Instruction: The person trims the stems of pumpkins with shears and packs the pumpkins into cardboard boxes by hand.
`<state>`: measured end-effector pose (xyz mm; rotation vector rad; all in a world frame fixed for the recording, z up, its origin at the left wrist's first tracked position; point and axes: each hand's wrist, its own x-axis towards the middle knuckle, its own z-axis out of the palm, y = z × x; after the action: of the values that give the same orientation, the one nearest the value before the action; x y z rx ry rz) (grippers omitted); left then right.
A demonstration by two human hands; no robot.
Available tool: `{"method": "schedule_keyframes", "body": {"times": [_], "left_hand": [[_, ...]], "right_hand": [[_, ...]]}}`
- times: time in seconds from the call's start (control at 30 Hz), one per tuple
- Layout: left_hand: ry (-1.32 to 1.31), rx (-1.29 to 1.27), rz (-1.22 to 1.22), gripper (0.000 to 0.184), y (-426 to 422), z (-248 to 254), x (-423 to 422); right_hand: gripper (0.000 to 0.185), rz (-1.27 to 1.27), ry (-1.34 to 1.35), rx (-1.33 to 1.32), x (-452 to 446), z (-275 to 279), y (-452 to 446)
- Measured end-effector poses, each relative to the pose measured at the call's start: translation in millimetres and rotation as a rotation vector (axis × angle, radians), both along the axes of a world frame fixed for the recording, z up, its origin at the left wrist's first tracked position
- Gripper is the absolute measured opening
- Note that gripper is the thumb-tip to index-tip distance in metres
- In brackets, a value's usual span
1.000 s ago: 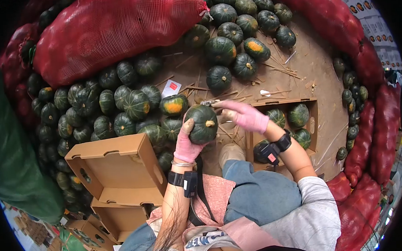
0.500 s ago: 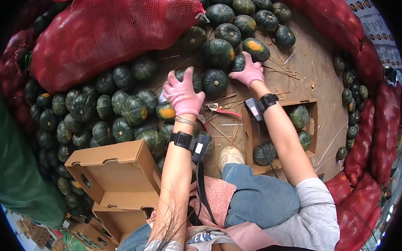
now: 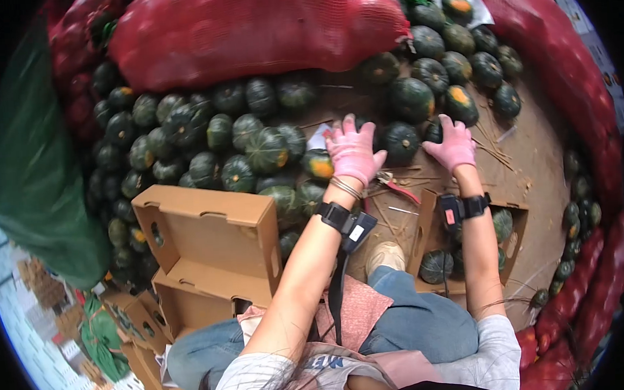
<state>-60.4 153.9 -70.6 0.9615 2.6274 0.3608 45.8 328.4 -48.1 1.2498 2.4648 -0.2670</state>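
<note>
Past the brown floor [image 3: 539, 148], in the head view, lies a big red mesh sack [image 3: 261, 32]. A round dark-green pumpkin [image 3: 400, 144] sits between the pink-gloved left hand [image 3: 353, 152] and right hand [image 3: 453, 147], both spread open. Red-handled metal pliers [image 3: 402, 188] lie near the left hand.

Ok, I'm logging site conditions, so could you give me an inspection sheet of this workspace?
Surface: brown floor, strewn with straw-like sticks.
Job's things: dark green squashes in clusters; some in a cardboard box at right.
Clutter: red-handled clippers lying on the floor.
Hands: left hand and right hand both gloved, fingers spread among squashes; exact contact unclear.
Cables: apparently a thin dark cord over the box; ends unclear.
Surroundings: red mesh sacks ahead and right; green covering at left.
</note>
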Motion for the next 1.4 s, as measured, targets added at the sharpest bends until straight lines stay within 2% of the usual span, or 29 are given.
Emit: {"method": "schedule_keyframes", "body": {"times": [0.1, 0.13, 0.2, 0.27, 0.33, 0.4, 0.43, 0.53, 0.6, 0.67, 0.73, 0.8, 0.87, 0.93, 0.97, 1.0, 1.07, 1.13, 1.23, 1.27, 1.3, 1.4], "left_hand": [[0.006, 0.467, 0.100, 0.036, -24, 7, 9], [-0.021, 0.597, 0.119, 0.028, -32, 9, 14], [-0.136, 0.831, 0.097, 0.018, -45, 18, 21], [-0.250, 0.827, 0.063, 0.019, -59, 29, 33], [-0.329, 0.669, -0.040, 0.021, -80, 29, 46], [-0.437, 0.526, -0.129, 0.024, -97, 32, 53], [-0.450, 0.523, -0.132, 0.024, -104, 30, 55], [-0.467, 0.547, -0.035, 0.024, -119, 29, 55], [-0.487, 0.603, 0.072, 0.024, -125, 32, 53], [-0.518, 0.697, 0.189, 0.023, -123, 37, 51], [-0.588, 0.691, 0.244, 0.025, -124, 42, 48], [-0.652, 0.696, 0.293, 0.026, -122, 45, 46], [-0.625, 0.788, 0.334, 0.025, -121, 46, 44], [-0.590, 0.811, 0.381, 0.031, -121, 51, 38], [-0.694, 0.900, 0.436, 0.042, -121, 47, 37], [-0.803, 0.987, 0.485, 0.054, -120, 43, 36], [-0.906, 1.075, 0.556, 0.065, -106, 57, 29], [-0.975, 1.121, 0.516, 0.072, -95, 64, 25], [-1.002, 1.073, 0.385, 0.065, -85, 68, 25], [-1.002, 1.025, 0.346, 0.062, -85, 68, 25], [-1.042, 1.016, 0.326, 0.061, -87, 68, 27], [-1.133, 1.025, 0.255, 0.055, -87, 49, 33]], "right_hand": [[0.061, 0.382, 0.615, -0.001, -22, 0, -10], [0.059, 0.453, 0.741, -0.106, -39, 4, -19], [0.062, 0.451, 0.748, -0.439, -75, -4, -41], [0.063, 0.330, 0.626, -0.559, -118, -24, -62], [0.068, 0.140, 0.602, -0.607, -166, -42, -74], [0.080, -0.003, 0.721, -0.781, -203, -66, -75], [0.085, -0.063, 0.739, -0.769, -216, -72, -85], [0.076, -0.294, 0.550, -0.752, -231, -66, -95], [0.081, -0.438, 0.531, -1.183, -225, -61, -96], [0.082, -0.329, 0.455, -0.794, -229, -63, -112], [0.085, -0.158, 0.527, -0.618, -227, -50, -126], [0.085, -0.159, 0.567, -0.598, -224, -46, -134], [0.072, -0.082, 0.770, -0.692, -210, -61, -119], [0.057, -0.329, 0.962, -1.488, -183, -51, -100], [0.041, -0.399, 1.047, -1.822, -164, -40, -93], [0.036, -0.367, 1.069, -2.060, -148, -18, -87], [0.038, -0.303, 1.154, -2.005, -118, 11, -79], [0.049, -0.334, 1.165, -1.895, -84, 17, -69], [0.050, -0.283, 1.292, -1.896, -21, 30, -56], [0.055, -0.348, 1.274, -1.655, 15, 43, -49], [0.060, -0.350, 1.348, -1.533, 52, 52, -41], [0.076, -0.420, 1.432, -1.297, 149, 82, -28]]}}
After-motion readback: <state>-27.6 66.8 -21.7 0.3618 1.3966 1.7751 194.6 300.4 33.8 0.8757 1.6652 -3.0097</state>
